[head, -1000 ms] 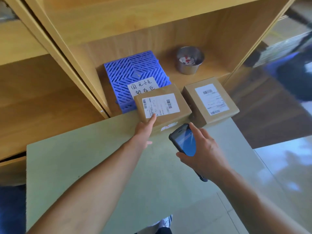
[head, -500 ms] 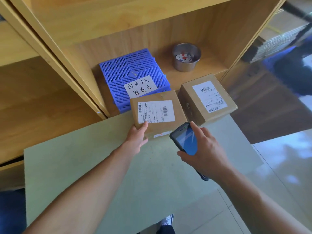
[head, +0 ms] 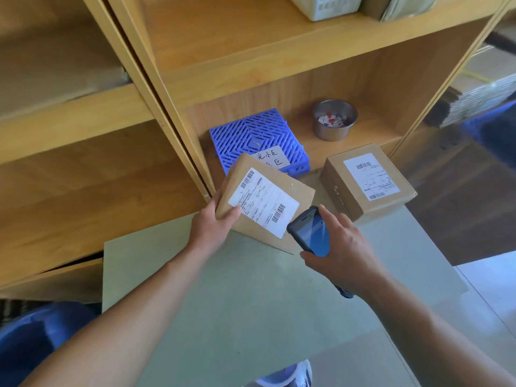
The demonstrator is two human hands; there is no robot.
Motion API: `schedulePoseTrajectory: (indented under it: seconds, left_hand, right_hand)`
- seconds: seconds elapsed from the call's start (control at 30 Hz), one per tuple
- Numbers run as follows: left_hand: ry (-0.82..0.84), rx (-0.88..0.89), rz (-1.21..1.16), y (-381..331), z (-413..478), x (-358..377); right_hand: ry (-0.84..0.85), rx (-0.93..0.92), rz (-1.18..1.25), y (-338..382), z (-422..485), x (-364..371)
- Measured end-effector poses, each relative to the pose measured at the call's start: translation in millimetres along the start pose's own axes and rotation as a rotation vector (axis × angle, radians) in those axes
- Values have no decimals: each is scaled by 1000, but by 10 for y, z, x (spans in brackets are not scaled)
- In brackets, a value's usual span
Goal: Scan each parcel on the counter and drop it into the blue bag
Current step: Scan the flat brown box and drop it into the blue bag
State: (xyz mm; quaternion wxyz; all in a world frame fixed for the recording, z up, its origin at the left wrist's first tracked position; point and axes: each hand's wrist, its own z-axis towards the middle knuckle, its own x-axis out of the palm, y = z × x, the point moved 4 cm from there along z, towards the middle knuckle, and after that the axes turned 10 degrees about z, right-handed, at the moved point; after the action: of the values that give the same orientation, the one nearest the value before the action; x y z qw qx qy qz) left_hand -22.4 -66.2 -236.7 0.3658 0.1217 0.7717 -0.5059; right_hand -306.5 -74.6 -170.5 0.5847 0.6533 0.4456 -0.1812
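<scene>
My left hand (head: 213, 227) grips the left corner of a brown cardboard parcel (head: 296, 191) and holds it tilted above the pale green counter (head: 251, 297), its white barcode label facing up. My right hand (head: 340, 247) holds a dark handheld scanner (head: 310, 233) just right of that label, screen up. A second brown parcel (head: 365, 178) with a white label rests at the counter's back right. The blue bag (head: 30, 339) shows at the lower left, below the counter's edge.
A wooden shelf unit (head: 251, 65) stands behind the counter. On its lower shelf lie a blue slatted plastic tray (head: 257, 135) with a handwritten card and a metal cup (head: 335, 120) of small scraps. My shoe (head: 290, 375) shows at the bottom.
My left hand has lifted the left parcel off the counter and tilted it, its label turned toward the scanner. The right hand stays close beside it with the scanner.
</scene>
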Motion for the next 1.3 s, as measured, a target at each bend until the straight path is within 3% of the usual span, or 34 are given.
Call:
schedulePoseTrajectory:
  seconds: [0.2,0.5,0.73,0.87,1.3]
  left_hand:
    - [-35,117,99,-139,-191,-424]
    - [-81,146,93,-62,-396,-678]
    - [-85,144,162,124,-522,-697]
    - [-76,105,152,228,-587,-675]
    - [-87,-151,-14,913,-894,-999]
  right_hand:
    - [33,-65,-45,231,-153,37]
    - [144,-36,-163,202,-468,164]
    - [12,-74,-124,271,-610,90]
    - [-68,-117,-57,359,-666,19]
    - [76,-165,-30,703,-614,530]
